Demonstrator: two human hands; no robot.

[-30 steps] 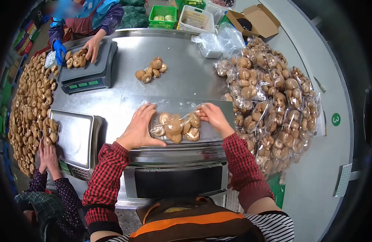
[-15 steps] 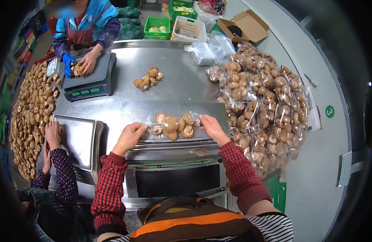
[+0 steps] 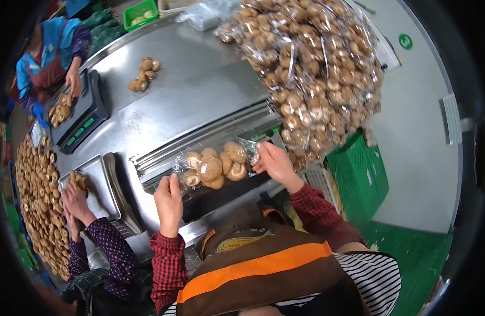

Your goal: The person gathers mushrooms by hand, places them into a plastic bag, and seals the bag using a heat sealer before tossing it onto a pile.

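Note:
A clear plastic-wrapped pack of mushrooms [image 3: 211, 168] hangs between my hands, in front of the wrapping machine's edge. At the pack's left end, my left hand [image 3: 170, 203] is closed on the film with the thumb up. My right hand [image 3: 275, 164] pinches the gathered film at the other end. Brown caps and pale undersides show through the plastic. Just behind the pack runs the metal edge of the wrapping machine [image 3: 187, 97], with its flat steel top beyond.
Many wrapped mushroom packs [image 3: 316, 79] are heaped at the right. Loose mushrooms [image 3: 37, 200] cover the far left, and a small cluster [image 3: 143, 73] lies on the steel table. Two co-workers handle mushrooms at a dark scale [image 3: 82, 116] and a metal-tray scale [image 3: 97, 184]. A green crate [image 3: 361, 176] stands lower right.
My hands have lifted the wrapped pack off the machine top and drawn it back toward me. The view has turned to the right. The near co-worker's hand now holds mushrooms over the tray.

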